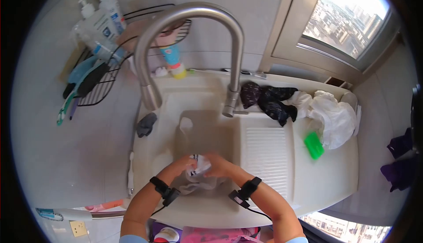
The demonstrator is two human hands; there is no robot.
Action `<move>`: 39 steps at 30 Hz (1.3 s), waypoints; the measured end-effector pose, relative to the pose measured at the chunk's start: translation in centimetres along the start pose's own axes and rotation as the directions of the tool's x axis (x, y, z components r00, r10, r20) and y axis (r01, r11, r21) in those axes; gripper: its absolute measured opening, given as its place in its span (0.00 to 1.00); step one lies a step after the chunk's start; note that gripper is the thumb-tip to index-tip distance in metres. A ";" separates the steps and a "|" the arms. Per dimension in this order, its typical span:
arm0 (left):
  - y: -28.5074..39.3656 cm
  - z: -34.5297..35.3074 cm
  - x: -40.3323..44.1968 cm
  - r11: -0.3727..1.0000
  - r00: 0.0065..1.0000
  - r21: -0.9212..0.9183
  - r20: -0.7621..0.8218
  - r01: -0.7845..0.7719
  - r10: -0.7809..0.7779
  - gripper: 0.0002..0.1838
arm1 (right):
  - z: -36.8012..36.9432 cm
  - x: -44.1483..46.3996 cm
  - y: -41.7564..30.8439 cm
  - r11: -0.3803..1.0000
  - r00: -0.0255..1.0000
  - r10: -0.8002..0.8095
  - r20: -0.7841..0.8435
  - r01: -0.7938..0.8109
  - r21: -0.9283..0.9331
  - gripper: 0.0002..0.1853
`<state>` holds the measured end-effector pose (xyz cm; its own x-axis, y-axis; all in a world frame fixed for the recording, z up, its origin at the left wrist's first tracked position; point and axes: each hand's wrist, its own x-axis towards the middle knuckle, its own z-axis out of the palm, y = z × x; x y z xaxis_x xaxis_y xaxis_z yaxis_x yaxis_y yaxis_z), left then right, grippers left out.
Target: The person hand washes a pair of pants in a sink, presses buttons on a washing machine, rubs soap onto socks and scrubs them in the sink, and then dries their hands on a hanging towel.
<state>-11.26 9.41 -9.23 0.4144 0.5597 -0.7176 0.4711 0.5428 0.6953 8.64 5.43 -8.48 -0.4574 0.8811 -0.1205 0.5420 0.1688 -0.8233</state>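
Low in the sink basin [207,133], a white sock [202,165] with dark marks is bunched between my two hands. My left hand [187,163] is closed on its left side. On the right side, my right hand [216,165] grips it too, its fingers slightly blurred. Below my hands, pale wet fabric [196,187] trails in the basin; whether it joins the sock cannot be made out. Another white piece of cloth [186,125], shaped like a sock, lies farther back in the basin.
A tall curved faucet [238,45] arches over the basin. Right of the ribbed washboard [266,159] lie a green soap bar [314,145] and white cloth [332,117]. Black patterned cloth [275,102] and a grey cloth [146,125] rest on the rim. A wire rack [99,91] holds bottles.
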 end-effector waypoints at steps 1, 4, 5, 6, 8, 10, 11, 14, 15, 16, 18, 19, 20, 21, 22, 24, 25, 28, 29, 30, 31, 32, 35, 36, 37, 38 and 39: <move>0.7 -0.5 -1.3 0.959 0.998 -0.275 -0.016 -0.070 0.069 0.15 | -0.2 0.9 -1.2 0.993 0.991 0.103 0.081 -0.107 0.046 0.27; 4.3 -1.9 -6.8 0.649 0.970 -0.725 -0.121 -0.231 0.210 0.16 | 0.2 3.5 -2.3 0.901 0.945 0.256 0.203 -0.309 0.303 0.31; 5.4 -2.4 -8.3 0.561 0.976 -0.801 -0.140 -0.211 0.167 0.17 | 1.9 4.3 -0.3 0.825 0.962 0.233 0.145 -0.274 0.495 0.32; 6.0 -3.0 -9.1 0.464 0.981 -0.865 -0.150 -0.192 0.126 0.17 | 3.1 5.1 0.7 0.714 0.971 0.224 0.083 -0.221 0.665 0.33; 1.7 -4.0 -5.5 0.417 0.991 -0.899 -0.130 -0.134 0.039 0.20 | 3.4 5.4 -1.3 0.706 0.968 0.189 -0.162 -0.020 0.708 0.31; -3.9 -4.1 -0.1 0.341 0.994 -0.938 -0.028 -0.063 0.106 0.19 | 2.5 5.4 -4.9 0.863 0.910 0.047 -0.412 0.171 0.475 0.28; -6.9 -3.6 2.6 0.329 0.954 -0.934 -0.041 -0.142 0.297 0.19 | 3.4 5.7 -5.3 0.878 0.911 0.047 -0.410 0.158 0.452 0.28; -10.6 -1.4 7.4 0.304 0.872 -0.920 -0.076 -0.249 0.483 0.19 | 7.9 6.1 -3.8 0.909 0.885 0.172 -0.432 0.026 0.415 0.25; -10.1 -0.4 7.4 0.335 0.945 -0.917 -0.110 -0.217 0.309 0.17 | 10.3 7.3 -0.4 0.899 0.853 0.281 -0.440 -0.073 0.432 0.24; -9.4 0.5 7.0 0.361 0.981 -0.914 -0.147 -0.182 0.123 0.16 | 11.6 8.1 1.6 0.877 0.810 0.383 -0.443 -0.168 0.451 0.22; -6.0 0.9 4.6 0.636 0.983 -0.772 -0.131 -0.020 -0.128 0.13 | 9.6 8.2 2.8 0.776 0.769 0.556 -0.316 -0.345 0.528 0.20; -5.1 0.7 3.8 0.738 0.957 -0.669 -0.148 0.090 -0.251 0.11 | 8.7 7.9 3.4 0.711 0.732 0.635 -0.247 -0.427 0.559 0.20; -6.3 0.3 4.8 0.733 0.968 -0.678 -0.144 0.057 -0.208 0.11 | 8.4 7.6 3.4 0.714 0.700 0.664 -0.261 -0.492 0.497 0.21; -8.4 -0.1 6.6 0.724 0.977 -0.690 -0.143 0.017 -0.159 0.11 | 8.2 7.2 3.7 0.715 0.671 0.686 -0.280 -0.553 0.427 0.21; -9.3 -0.2 6.9 0.707 0.983 -0.707 -0.143 -0.020 -0.115 0.11 | 8.2 6.4 4.1 0.706 0.643 0.707 -0.295 -0.615 0.350 0.22; -11.0 -0.6 6.4 0.621 0.963 -0.783 -0.191 -0.033 -0.190 0.14 | 10.5 4.7 8.9 0.794 0.753 0.600 -0.270 -0.601 0.090 0.22; -11.2 -0.8 6.1 0.577 0.951 -0.816 -0.213 -0.047 -0.224 0.16 | 11.2 4.3 10.6 0.821 0.802 0.543 -0.247 -0.569 -0.043 0.22; -11.2 -0.9 6.4 0.595 0.951 -0.804 -0.194 -0.013 -0.242 0.22 | 11.2 4.6 9.8 0.864 0.929 0.292 -0.225 -0.357 -0.354 0.21; -11.1 -0.8 6.7 0.522 0.956 -0.852 -0.118 0.042 -0.269 0.22 | 11.4 4.9 9.3 0.910 0.953 0.260 -0.154 -0.295 -0.291 0.20; -10.3 -0.6 6.6 0.440 0.955 -0.893 -0.038 0.099 -0.293 0.23 | 10.7 5.6 7.2 0.947 0.972 0.222 -0.080 -0.234 -0.222 0.20; -9.5 -0.5 5.7 0.441 0.976 -0.894 -0.017 0.082 -0.216 0.23 | 9.7 5.9 5.0 0.974 0.985 0.173 -0.013 -0.173 -0.147 0.20; -8.6 -0.3 4.7 0.440 0.990 -0.895 0.005 0.066 -0.138 0.23 | 8.5 5.3 2.6 0.991 0.996 0.086 0.037 -0.081 -0.103 0.20; -7.1 -0.2 0.9 0.625 0.964 -0.754 -0.040 -0.203 0.264 0.22 | 5.4 2.9 -3.5 0.989 0.991 -0.104 0.086 0.093 0.115 0.20; -7.8 0.0 1.6 0.692 0.948 -0.674 -0.039 -0.258 0.316 0.20 | 4.8 2.1 -4.1 0.969 0.994 -0.104 0.045 0.091 0.231 0.20; -8.0 0.1 1.8 0.749 0.931 -0.585 -0.031 -0.313 0.364 0.19 | 4.2 1.4 -4.5 0.934 0.995 -0.099 0.002 0.092 0.345 0.20; -7.9 0.2 2.4 0.658 0.956 -0.735 0.049 -0.162 0.291 0.18 | 3.1 1.3 -4.5 0.895 0.990 0.144 -0.002 -0.129 0.426 0.21; -6.9 0.5 3.0 0.532 0.962 -0.847 0.142 -0.003 0.231 0.17 | 1.5 1.6 -4.5 0.798 0.926 0.376 0.017 -0.334 0.501 0.21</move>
<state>-12.87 7.10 -16.19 0.6184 0.5750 -0.5356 -0.4099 0.8175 0.4045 4.37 5.44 -5.80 -0.2321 0.8720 -0.4310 0.2320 -0.3807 -0.8951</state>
